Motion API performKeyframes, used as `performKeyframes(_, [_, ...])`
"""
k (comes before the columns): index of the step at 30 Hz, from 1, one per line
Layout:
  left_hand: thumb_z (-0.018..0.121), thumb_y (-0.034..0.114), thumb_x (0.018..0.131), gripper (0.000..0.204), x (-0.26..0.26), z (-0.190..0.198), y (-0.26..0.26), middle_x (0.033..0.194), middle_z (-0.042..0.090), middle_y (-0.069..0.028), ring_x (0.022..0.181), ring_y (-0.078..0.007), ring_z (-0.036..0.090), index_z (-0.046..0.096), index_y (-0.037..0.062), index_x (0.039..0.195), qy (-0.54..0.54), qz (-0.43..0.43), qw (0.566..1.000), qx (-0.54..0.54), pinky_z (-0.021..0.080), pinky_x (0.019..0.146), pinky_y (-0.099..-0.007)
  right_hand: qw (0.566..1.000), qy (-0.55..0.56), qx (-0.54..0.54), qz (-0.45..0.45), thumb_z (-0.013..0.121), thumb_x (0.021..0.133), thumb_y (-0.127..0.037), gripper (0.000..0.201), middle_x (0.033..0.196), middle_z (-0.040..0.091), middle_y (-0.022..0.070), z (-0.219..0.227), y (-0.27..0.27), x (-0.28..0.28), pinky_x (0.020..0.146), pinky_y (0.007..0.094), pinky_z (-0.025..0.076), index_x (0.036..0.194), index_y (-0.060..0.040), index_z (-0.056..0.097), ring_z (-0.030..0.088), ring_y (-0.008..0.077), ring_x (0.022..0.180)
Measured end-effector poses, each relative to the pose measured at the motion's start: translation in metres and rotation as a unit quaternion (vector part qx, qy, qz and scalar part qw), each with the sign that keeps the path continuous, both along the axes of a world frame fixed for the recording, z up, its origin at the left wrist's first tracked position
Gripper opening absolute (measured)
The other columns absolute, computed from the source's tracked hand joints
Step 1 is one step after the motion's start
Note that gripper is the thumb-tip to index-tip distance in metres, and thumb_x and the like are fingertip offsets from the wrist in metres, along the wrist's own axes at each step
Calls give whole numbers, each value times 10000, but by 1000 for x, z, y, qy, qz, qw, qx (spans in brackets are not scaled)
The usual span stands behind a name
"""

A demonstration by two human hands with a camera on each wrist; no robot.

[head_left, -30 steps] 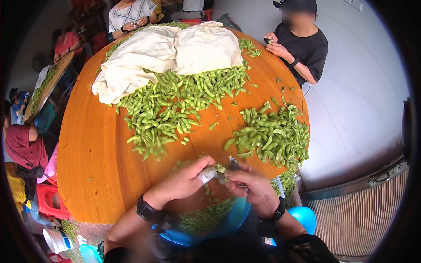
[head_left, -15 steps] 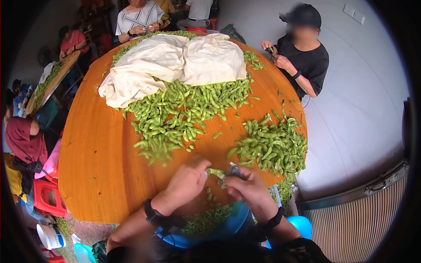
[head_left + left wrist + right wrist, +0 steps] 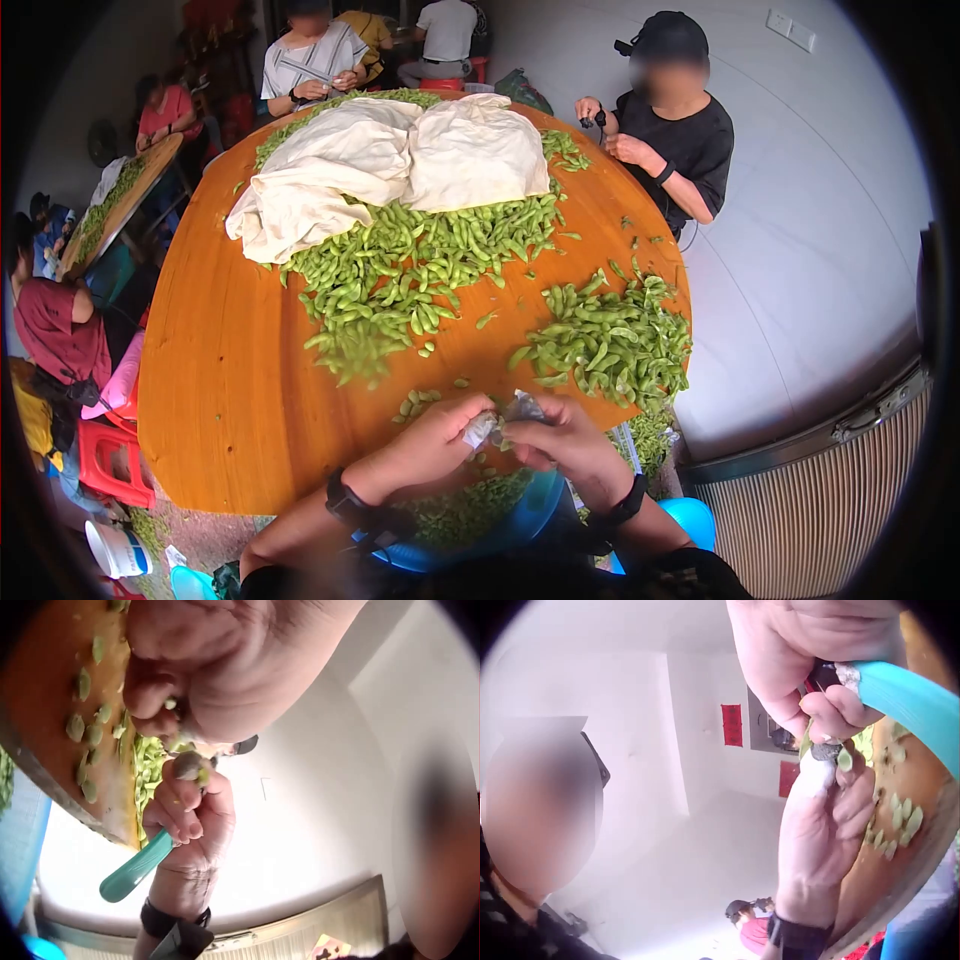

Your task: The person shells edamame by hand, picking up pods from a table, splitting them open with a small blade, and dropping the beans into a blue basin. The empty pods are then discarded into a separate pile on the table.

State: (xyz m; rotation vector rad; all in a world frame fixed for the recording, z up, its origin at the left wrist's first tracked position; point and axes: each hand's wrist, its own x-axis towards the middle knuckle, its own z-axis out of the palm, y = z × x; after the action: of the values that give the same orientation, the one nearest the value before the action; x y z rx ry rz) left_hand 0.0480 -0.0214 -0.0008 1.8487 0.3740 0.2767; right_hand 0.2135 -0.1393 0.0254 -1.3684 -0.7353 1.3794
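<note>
My left hand (image 3: 430, 450), with a white wrap (image 3: 480, 428) on its thumb, meets my right hand (image 3: 570, 445) over the table's near edge. Between their fingertips is a green soybean pod (image 3: 845, 760), mostly hidden by the fingers. My left fingers pinch it. In my right hand's curled fingers is a tool with a teal handle (image 3: 136, 868); its working end is hidden in the grip. Shelled beans (image 3: 909, 823) lie on the wood beside the hands. Below them is a blue basin (image 3: 545, 505) with green beans inside.
A pod pile (image 3: 610, 335) lies on the table at right, and a bigger pile (image 3: 400, 265) spreads from under white cloths (image 3: 480, 150). A person in a black cap (image 3: 670, 150) sits at the right; others sit farther back. Red stools (image 3: 112, 465) stand at left.
Half a second ago the hands were farther apart with a pod stretched between them. Now they are close together, and the pod is mostly covered. The head view has shifted slightly.
</note>
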Motion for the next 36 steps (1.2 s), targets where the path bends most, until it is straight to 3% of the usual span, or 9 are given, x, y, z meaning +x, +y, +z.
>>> performKeyframes(2, [513,50,904,161,0,1,-4,940,605,-147,864,-349,610,526,37,1064,19,6,999,-38,487,763,-410,998,68,13,3,651,877,-114,116,623,568,-37,-8,-4,16,437,215,353,801,-36,609,468,36,480])
performKeyframes(4, [532,48,884,195,-6,4,-6,982,597,-137,853,-333,600,534,44,1079,30,45,978,199,491,759,-407,978,-203,25,-42,665,864,-124,114,598,565,17,-13,-10,35,452,253,391,836,-22,622,503,88,488])
performKeyframes(5, [578,41,842,200,-10,12,-10,1039,585,-120,913,-319,578,574,53,1041,111,72,956,262,482,797,-405,890,-439,109,-60,685,835,-122,123,653,594,107,-24,-14,47,491,344,454,871,-15,635,588,222,528])
performKeyframes(6, [578,41,842,200,-14,20,-10,1039,585,-120,913,-319,578,574,53,1041,112,69,955,265,482,797,-405,891,-437,109,-64,685,835,-122,123,653,594,107,-24,-18,55,491,344,454,871,-15,635,588,222,528])
performKeyframes(8, [621,41,798,166,-20,31,-9,1061,574,-110,963,-325,553,618,59,963,110,54,899,421,468,838,-412,772,-620,108,-88,695,807,-118,159,771,620,178,-19,-25,65,557,423,490,914,-14,641,621,360,626])
performKeyframes(13, [660,59,774,138,18,40,12,916,583,-126,922,-330,551,643,48,910,95,106,896,421,476,825,-418,754,-622,164,-132,693,815,-150,186,988,622,191,-17,-24,62,576,432,535,924,-17,624,633,374,647])
performKeyframes(26, [639,93,829,194,185,-13,91,969,593,-119,993,-313,594,659,50,1016,63,89,911,397,487,859,-418,756,-632,123,-117,653,817,-103,114,906,567,159,-40,-23,68,523,430,530,893,-30,611,615,355,577])
performKeyframes(31, [653,110,809,103,172,-1,87,886,572,-116,841,-332,606,608,45,875,111,59,871,474,502,753,-435,764,-622,130,-113,659,814,-100,121,891,574,156,-40,-25,69,527,423,529,896,-25,614,619,355,595])
performKeyframes(36, [658,121,807,124,78,43,51,818,551,-128,767,-341,598,573,34,830,104,55,866,486,498,667,-432,773,-607,149,-109,659,834,-113,113,841,575,153,-37,-28,75,527,427,515,869,-28,593,608,357,601])
